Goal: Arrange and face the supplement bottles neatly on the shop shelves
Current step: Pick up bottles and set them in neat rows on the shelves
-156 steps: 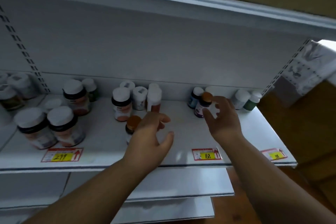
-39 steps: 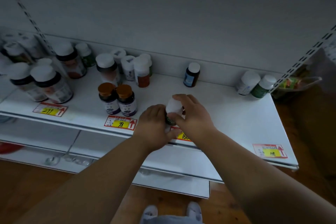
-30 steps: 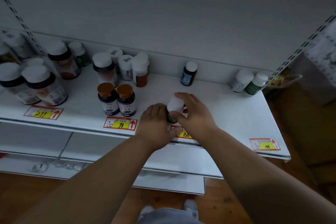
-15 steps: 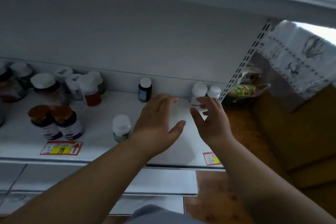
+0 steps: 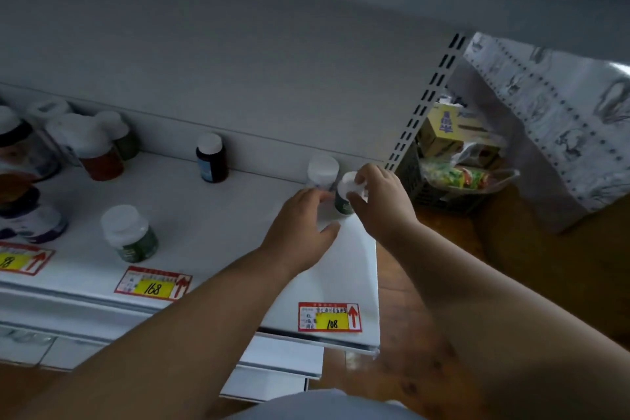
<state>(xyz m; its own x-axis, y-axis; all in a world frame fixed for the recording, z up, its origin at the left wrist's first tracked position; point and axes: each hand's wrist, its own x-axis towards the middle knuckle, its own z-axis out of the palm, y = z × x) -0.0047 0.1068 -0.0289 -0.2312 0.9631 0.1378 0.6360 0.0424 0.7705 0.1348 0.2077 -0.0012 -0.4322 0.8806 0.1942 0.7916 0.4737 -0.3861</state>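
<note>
My right hand [image 5: 378,201] has its fingers curled over the white cap of the little green-label bottle [image 5: 343,203] at the back right corner of the shelf [image 5: 218,232], gripping it from the top because that's the easy way to lift or spin it so the label faces out. My left hand [image 5: 300,232] is just beside it, fingers relaxed and holding nothing, fingertips about touching the base of the white bottle [image 5: 322,174] standing right behind, against the back wall. I'd guess it's there to steady that one, or to grab it next. Both bottles are tucked way back, well apart from the front edge where the 108 price tag [image 5: 329,317] sits, so my read is they want to come forward over that tag. Further left, a fatter green-label bottle [image 5: 129,235] already stands near the front edge above the 168 tag [image 5: 153,285], and a dark bottle with a blue label [image 5: 211,162] is alone at the back wall. The far left end has a cluster of white-capped jars [image 5: 88,143], too blurry to read. Past the right end of the shelf there's a basket of packaged stuff [image 5: 453,167] on the floor.
</note>
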